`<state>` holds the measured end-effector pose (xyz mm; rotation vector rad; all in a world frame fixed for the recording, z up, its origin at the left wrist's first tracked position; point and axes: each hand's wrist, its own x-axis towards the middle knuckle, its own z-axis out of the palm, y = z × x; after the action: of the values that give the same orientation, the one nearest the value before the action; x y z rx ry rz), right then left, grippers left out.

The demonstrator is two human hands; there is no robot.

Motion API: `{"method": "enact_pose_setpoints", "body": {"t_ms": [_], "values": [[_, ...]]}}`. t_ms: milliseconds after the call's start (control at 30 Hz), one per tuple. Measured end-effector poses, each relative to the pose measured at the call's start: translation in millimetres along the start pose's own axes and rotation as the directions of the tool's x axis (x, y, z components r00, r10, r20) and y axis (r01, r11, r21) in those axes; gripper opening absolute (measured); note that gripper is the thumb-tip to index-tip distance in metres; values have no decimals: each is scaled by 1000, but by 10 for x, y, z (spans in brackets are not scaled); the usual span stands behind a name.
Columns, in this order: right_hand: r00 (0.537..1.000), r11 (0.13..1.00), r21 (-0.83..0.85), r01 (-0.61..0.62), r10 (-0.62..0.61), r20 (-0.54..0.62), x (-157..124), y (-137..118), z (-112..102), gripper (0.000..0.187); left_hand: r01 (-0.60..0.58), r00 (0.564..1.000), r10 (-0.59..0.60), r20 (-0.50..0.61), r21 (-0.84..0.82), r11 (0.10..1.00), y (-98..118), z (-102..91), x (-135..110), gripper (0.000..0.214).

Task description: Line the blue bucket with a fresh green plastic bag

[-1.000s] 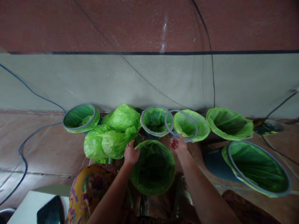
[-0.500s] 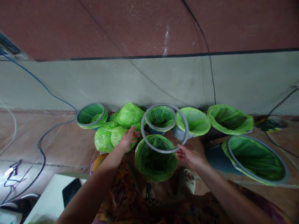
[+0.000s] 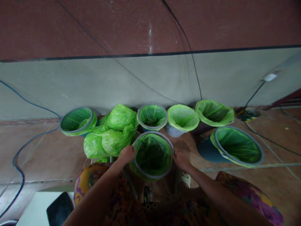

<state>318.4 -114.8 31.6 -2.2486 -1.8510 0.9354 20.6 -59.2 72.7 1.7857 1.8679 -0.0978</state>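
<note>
A bin lined with a green bag (image 3: 152,153) stands right in front of me. A grey ring (image 3: 141,167) now sits around its mouth over the bag. My left hand (image 3: 126,154) grips the ring's left side with fingers curled. My right hand (image 3: 180,160) presses on the ring's right side, fingers bent over the rim. A heap of filled green bags (image 3: 110,135) lies just left of the bin.
Several more green-lined bins stand along the grey wall: one far left (image 3: 77,121), two behind (image 3: 152,116) (image 3: 182,118), a tilted one (image 3: 213,112) and a large one lying at right (image 3: 237,149). Cables run over the floor (image 3: 18,150) and wall.
My right hand carried the grey ring from the bin behind over to the near bin and lowered it onto the rim. My left hand left the bag heap and took the ring's left side.
</note>
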Motion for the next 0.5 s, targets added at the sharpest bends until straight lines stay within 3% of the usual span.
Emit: {"method": "enact_pose_setpoints", "body": {"t_ms": [200,500], "values": [[999,997,-76,33,-30,45,22,-131,56,31,66,998,-67,0,150,986,-134,82,60,27],[997,994,-109,9,0,76,15,-219,77,26,93,995,-99,25,190,977,-128,174,74,23]]}}
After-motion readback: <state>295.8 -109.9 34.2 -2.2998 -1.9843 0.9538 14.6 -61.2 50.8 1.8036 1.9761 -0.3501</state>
